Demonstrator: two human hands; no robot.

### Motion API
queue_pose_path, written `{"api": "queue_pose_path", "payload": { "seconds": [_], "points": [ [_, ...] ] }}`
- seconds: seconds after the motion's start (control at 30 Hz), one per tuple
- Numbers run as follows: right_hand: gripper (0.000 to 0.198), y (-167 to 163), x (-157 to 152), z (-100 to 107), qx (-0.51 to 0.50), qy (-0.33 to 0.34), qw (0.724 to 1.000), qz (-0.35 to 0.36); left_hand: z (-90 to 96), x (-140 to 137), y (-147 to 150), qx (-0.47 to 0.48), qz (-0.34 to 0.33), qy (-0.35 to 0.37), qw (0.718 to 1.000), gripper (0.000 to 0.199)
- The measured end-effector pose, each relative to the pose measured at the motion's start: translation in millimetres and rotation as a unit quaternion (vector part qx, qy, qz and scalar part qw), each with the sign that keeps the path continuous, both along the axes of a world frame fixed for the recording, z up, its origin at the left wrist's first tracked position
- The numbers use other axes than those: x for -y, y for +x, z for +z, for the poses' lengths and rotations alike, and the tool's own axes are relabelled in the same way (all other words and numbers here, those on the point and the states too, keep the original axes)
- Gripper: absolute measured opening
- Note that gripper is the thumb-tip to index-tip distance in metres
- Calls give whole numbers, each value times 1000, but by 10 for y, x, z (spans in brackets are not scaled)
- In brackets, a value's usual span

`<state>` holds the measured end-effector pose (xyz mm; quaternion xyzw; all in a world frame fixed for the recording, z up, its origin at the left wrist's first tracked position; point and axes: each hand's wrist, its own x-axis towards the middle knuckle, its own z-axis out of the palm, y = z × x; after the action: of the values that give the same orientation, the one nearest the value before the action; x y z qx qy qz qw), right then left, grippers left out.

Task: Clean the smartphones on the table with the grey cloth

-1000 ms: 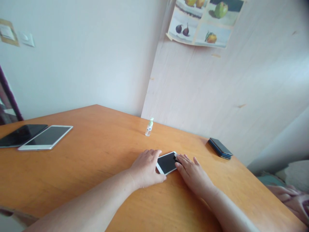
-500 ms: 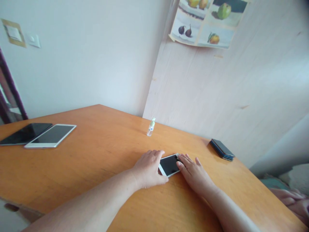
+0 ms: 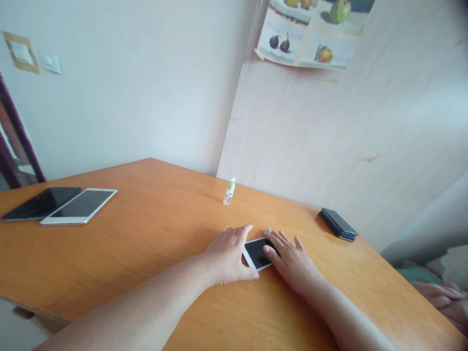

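Beneath right fingers (image 3: 281, 242), half-hidden phone (image 3: 258, 254) and white wad (image 3: 268, 231), grip unclear, as in left fingers (image 3: 239, 236).

The person's long, bare left arm (image 3: 146, 297) stretched from the bottom left. The bare left hand (image 3: 228, 256) was curved like a letter C, its thumb (image 3: 252, 274) wide apart from its pointing finger (image 3: 245, 231). The bare right arm (image 3: 351, 317) slanted from the bottom right. The bare right hand (image 3: 292, 262) was palm down, nearly flat, its little finger (image 3: 298, 242) sticking out.
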<state>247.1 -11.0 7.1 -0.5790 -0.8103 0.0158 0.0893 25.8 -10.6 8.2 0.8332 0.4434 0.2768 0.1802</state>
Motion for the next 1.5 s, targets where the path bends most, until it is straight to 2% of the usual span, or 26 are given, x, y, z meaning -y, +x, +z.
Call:
{"api": "queue_pose_path", "payload": {
  "seconds": [0.07, 0.17, 0.23, 0.3, 0.4, 0.47, 0.53, 0.6, 0.7, 0.77, 0.83, 0.93, 1.0, 1.07, 1.2, 1.27, 1.33, 1.5],
  "points": [
    [65, -40, 50, 28, 1, -11, 1000, 29, -4, -7, 0, 0, -3, 0, 1000, 105],
    [64, -233, 247, 166, -17, -53, 986, 157, -31, -28, -6, 2, -9, 9, 1000, 103],
    [60, -315, 316, 227, -32, -67, 976, 202, -47, -39, -10, 4, -13, 13, 1000, 103],
    [58, -281, 261, 208, -34, -58, 981, 180, -48, -42, -12, 3, -10, 12, 1000, 104],
    [59, -65, 37, 65, -19, -22, 998, 52, -27, -29, -12, -3, -1, 2, 1000, 109],
    [63, 60, -70, -22, -7, -5, 1000, -16, -11, -19, -11, -6, 4, -3, 1000, 111],
    [66, 74, -57, -41, -3, 1, 1000, -20, -5, -14, -10, -8, 5, -3, 1000, 111],
    [69, -32, 72, 21, -10, -8, 999, 42, -13, -17, -11, -9, 4, -1, 1000, 109],
    [67, -258, 311, 175, -28, -55, 983, 173, -40, -35, -16, -6, -2, 3, 1000, 103],
    [63, -319, 362, 230, -37, -77, 974, 209, -52, -46, -21, -3, -8, 3, 1000, 102],
    [60, -257, 280, 203, -37, -63, 981, 180, -51, -49, -23, -2, -10, 0, 1000, 106],
    [61, -39, 45, 66, -29, -20, 998, 48, -33, -40, -23, -6, -3, -7, 1000, 114],
    [64, 50, -41, -1, -22, -8, 1000, -18, -20, -32, -22, -8, 2, -11, 1000, 115],
    [68, 19, -4, 4, -15, -11, 1000, -9, -17, -32, -22, -7, 2, -12, 1000, 115],
    [66, -261, 268, 166, -23, -55, 986, 156, -45, -53, -24, 3, -13, -3, 1000, 109],
    [63, -334, 320, 219, -29, -70, 978, 194, -64, -63, -24, 7, -14, 1, 1000, 107],
    [61, -287, 253, 204, -22, -64, 984, 163, -74, -65, -24, 11, -7, -1, 1000, 110],
    [68, 47, -28, 26, 7, -26, 999, -28, -73, -60, -27, 18, 0, -13, 1000, 118]
  ]
}}
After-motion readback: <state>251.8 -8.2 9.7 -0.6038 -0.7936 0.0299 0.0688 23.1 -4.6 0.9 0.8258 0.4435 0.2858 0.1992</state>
